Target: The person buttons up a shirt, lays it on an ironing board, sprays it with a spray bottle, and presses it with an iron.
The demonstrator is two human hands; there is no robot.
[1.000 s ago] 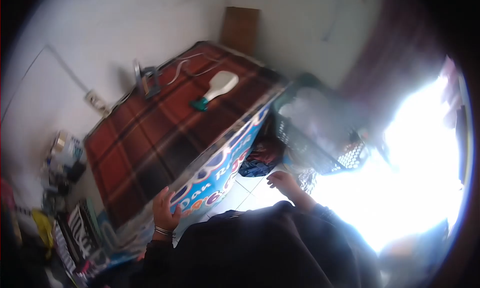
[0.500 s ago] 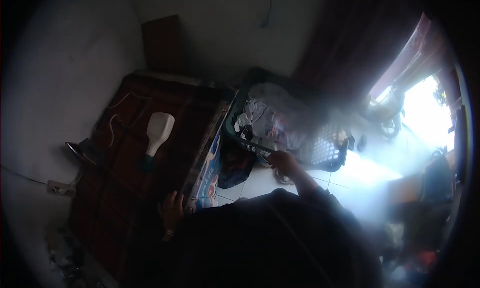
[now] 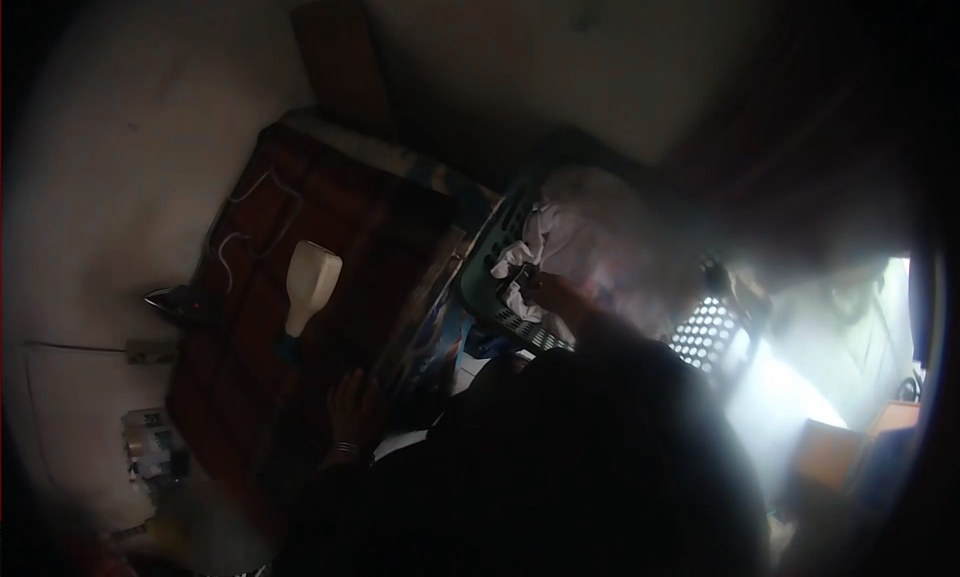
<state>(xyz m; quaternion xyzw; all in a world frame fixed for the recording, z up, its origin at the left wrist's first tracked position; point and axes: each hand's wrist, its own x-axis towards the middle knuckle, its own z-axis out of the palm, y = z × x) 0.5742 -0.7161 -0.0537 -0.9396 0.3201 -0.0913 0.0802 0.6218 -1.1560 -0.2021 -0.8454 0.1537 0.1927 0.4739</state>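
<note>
My left hand [image 3: 352, 402] lies flat with its fingers spread on the dark red cloth [image 3: 385, 247] that covers a low table, near its front edge. Inside the green laundry basket [image 3: 483, 280], my right hand [image 3: 552, 295] has its fingers closed at a crumpled white cloth [image 3: 513, 257]; dim light blurs the exact grip. More pale laundry [image 3: 605, 227] is heaped in the basket around it. A white spray bottle [image 3: 313, 279] with a dark green end lies on the red cloth, beyond my left hand.
An iron [image 3: 175, 302] with a pale cord stands at the table's left edge, near a wall socket [image 3: 150, 352]. A brown board [image 3: 342, 62] leans on the back wall. Bright light falls on the floor at right, where boxes [image 3: 830, 457] stand.
My right hand has moved from the basket's near rim onto the white cloth inside. The left hand stays on the red cloth. The view has tilted and grown darker.
</note>
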